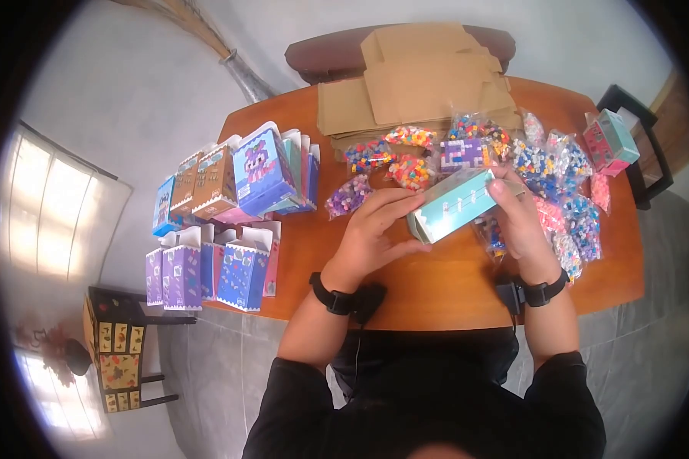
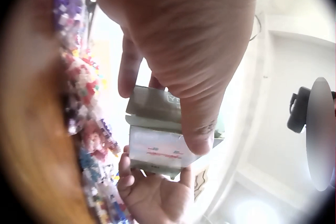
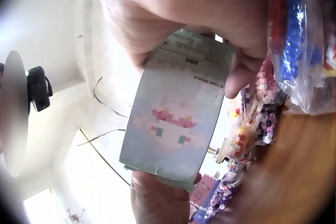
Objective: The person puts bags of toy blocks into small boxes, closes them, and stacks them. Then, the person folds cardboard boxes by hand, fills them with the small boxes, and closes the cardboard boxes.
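Observation:
A mint-green cardboard box is held up over the near part of the table, tilted, between both hands. My left hand holds its left end, the thumb on one side and the fingers on the other. At the opposite end my right hand grips the box, its thumb over the upper edge. The right wrist view shows a pale broad face of the box with a pink pixel-style picture. In the left wrist view, a flap shows near the left fingers.
Patterned paper boxes stand grouped at the table's left. Clear bags of colourful small pieces lie beyond and right of the hands. Flattened brown cardboard is stacked at the back. Another mint and pink box stands at the right edge.

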Motion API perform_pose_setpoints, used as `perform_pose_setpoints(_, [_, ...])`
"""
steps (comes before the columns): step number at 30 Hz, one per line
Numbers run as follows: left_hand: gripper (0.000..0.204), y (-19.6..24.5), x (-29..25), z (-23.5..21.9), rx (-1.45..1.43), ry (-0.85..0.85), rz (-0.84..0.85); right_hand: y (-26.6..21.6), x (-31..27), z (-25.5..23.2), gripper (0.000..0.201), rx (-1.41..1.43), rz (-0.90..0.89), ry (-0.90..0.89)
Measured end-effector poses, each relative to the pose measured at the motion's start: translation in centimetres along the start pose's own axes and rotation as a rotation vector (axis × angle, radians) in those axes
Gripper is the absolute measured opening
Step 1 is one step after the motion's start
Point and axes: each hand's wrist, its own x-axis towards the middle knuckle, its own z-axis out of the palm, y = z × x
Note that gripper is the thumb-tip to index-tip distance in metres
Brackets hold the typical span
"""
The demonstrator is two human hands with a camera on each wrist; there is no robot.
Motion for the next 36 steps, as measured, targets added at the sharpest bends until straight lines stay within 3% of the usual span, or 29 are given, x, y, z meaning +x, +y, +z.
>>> perform_pose_setpoints(3, [0.076,-0.2,-0.1,0.0,0.008,0.004,0.022,0.1,-0.1,0.0,0.050,0.012,0.007,-0.039])
perform_pose_setpoints(5, [0.082,-0.2,-0.1,0.2,-0.090,0.031,0.003,0.4,-0.2,-0.1,0.048,0.105,0.063,-0.158])
perform_pose_setpoints(9, [0.090,0.2,0.4,0.6,-0.290,0.033,-0.028,0.0,-0.9,1.8,0.044,0.259,0.068,-0.207])
perform_pose_setpoints(12, [0.097,-0.2,0.4,0.5,-0.192,-0.012,0.038,0.3,-1.0,2.2,0.044,0.332,0.084,-0.197])
perform_pose_setpoints(14, [0.098,-0.9,0.1,0.3,-0.149,0.009,0.111,1.1,-0.8,2.0,0.046,0.369,0.102,-0.300])
perform_pose_setpoints(21, [0.086,0.3,0.4,0.8,0.002,-0.025,0.134,1.0,-1.0,2.5,0.055,0.525,0.161,-0.178])
perform_pose_setpoints(23, [0.082,0.7,0.7,0.9,0.122,-0.095,0.148,0.7,-0.9,2.5,0.063,0.676,0.127,-0.297])
perform_pose_setpoints(25, [0.080,1.6,1.0,0.3,0.104,-0.131,0.152,1.1,-1.2,2.3,0.073,0.662,0.111,-0.289])
perform_pose_setpoints(27, [0.079,1.7,1.0,0.1,0.089,-0.170,0.155,1.2,-1.3,2.6,0.085,0.428,0.058,-0.188])
perform_pose_setpoints(28, [0.079,1.3,0.7,0.3,-0.047,-0.067,0.069,1.4,-1.1,2.6,0.095,0.264,-0.009,-0.183])
perform_pose_setpoints(29, [0.078,1.0,0.4,0.5,-0.183,0.037,-0.020,1.3,-1.1,2.6,0.095,0.264,-0.010,-0.182])
perform_pose_setpoints(30, [0.063,0.8,0.1,0.7,-0.224,0.089,-0.110,1.1,-1.2,2.7,0.096,0.197,-0.035,-0.259])
perform_pose_setpoints(33, [0.050,-0.4,-0.7,1.5,-0.397,0.116,-0.226,1.0,-1.4,2.7,0.098,0.046,-0.054,-0.342])
perform_pose_setpoints(36, [0.044,0.4,-0.1,0.6,-0.289,0.020,-0.143,1.3,-1.3,2.6,0.093,-0.127,-0.098,-0.399])
